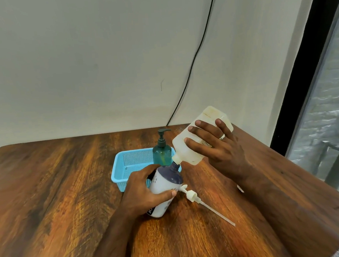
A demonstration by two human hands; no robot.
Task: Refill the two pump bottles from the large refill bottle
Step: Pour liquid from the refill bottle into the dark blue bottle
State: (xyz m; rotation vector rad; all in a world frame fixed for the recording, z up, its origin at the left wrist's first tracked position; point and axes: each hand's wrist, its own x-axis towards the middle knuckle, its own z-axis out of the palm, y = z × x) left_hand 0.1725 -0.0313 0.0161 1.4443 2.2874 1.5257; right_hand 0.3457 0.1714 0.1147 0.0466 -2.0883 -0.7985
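**Pouring Into the First Pump Bottle**

The person is in the middle of the first fill. The right hand [216,147] holds the large refill bottle [200,137] up in the air and tips it down, with the fingers wrapped over its side. Its spout touches the open neck of the white-and-purple pump bottle [166,186]. The left hand [144,191] grips that bottle around its middle — fingers on the far side, thumb on the near side — and leans it toward the spout. Its bottom rests on the wooden table [57,187].

The white pump top [192,194] is already off. It lies on the table just beside the bottle, with its long tube pointing away to the right.

It is hard to see if any soap is running, because the two openings meet so closely and no stream shows.

The teal pump bottle [162,152] stands upright at the back corner of the blue basket [124,164], and its dark pump is on. So it looks like this one has not been filled yet.

What is left, going by this view — finish this pour, put the white pump back, then open, fill and close the teal bottle.
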